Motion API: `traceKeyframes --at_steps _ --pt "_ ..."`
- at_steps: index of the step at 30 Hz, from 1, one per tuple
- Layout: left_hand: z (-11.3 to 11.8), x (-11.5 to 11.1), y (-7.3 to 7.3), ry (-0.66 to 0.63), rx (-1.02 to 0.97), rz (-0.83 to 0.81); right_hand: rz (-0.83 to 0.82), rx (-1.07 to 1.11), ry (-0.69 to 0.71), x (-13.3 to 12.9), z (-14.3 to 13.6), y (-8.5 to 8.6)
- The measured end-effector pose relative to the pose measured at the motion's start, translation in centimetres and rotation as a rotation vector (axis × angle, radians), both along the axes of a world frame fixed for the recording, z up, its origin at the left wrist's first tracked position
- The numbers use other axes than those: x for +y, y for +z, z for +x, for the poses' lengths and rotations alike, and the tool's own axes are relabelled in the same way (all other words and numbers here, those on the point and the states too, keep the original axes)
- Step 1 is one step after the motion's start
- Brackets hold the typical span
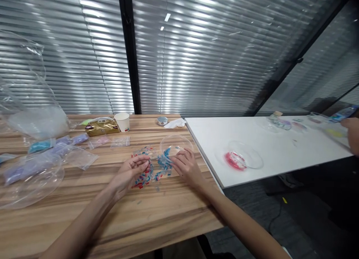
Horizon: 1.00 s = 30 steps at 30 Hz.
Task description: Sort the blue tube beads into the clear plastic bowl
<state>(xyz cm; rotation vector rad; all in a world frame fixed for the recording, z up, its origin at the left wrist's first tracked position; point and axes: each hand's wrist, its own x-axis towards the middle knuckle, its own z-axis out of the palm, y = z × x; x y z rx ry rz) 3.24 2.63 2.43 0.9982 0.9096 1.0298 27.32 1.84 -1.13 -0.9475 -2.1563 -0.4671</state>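
A loose pile of small blue, red and clear tube-like pieces [146, 176] lies on the wood-grain table [168, 218]. My left hand [131, 173] is at the pile's left side, thumb and fingertips pinched together; whatever is between them is too small to make out. On the right, a clear round plastic bowl [176, 136] stands at the pile, with blue pieces [167, 154] by its left wall. The curled fingers of my right hand [189, 168] grip the bowl's near rim and hide part of it.
Left are clear plastic lids [42, 184], small bags [84, 157] and a large plastic bag [36, 120]. Behind stand a gold tissue pack [102, 128], paper cup [122, 122] and round tin [162, 121]. A white table [207, 139] holds a dish with red pieces [235, 161]; another person's hand [352, 133] is far right.
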Motion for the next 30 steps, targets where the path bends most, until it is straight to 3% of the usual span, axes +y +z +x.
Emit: traceKeyframes --at_steps 3,5,8,10,12,18,21,24,27,30 --pt "0.2 0.1 -0.4 0.063 0.097 0.081 0.014 0.037 -0.005 0.0 0.2 -0.1" --pt "0.4 0.0 -0.5 0.147 0.210 0.227 0.033 0.073 0.002 -0.3 0.2 0.0" --pt "0.5 -0.5 -0.5 0.250 0.450 0.638 0.081 0.093 0.040 -1.0 0.1 0.3" --pt "0.4 -1.0 -0.4 0.253 0.571 0.925 0.117 0.074 0.088 -1.5 -0.2 0.6" --pt "0.4 -1.4 -0.6 0.232 0.642 1.097 0.145 0.039 0.142 -2.0 -0.6 0.9" --pt "0.4 -1.3 -1.3 0.272 0.834 1.234 0.163 -0.048 0.244 -3.2 -1.8 0.9" --pt "0.2 -0.9 -1.1 0.339 0.853 1.226 0.156 -0.048 0.266 -3.4 -2.1 0.6" --pt "0.1 -0.5 -0.8 0.437 0.810 1.087 0.136 -0.032 0.270 -3.4 -2.1 0.5" --pt "0.2 -0.1 -0.7 0.437 0.548 0.800 0.150 0.006 0.274 -3.3 -1.8 0.6" --pt "0.7 0.1 -0.8 0.261 0.141 0.396 0.132 0.041 0.264 -3.1 -1.4 0.4"
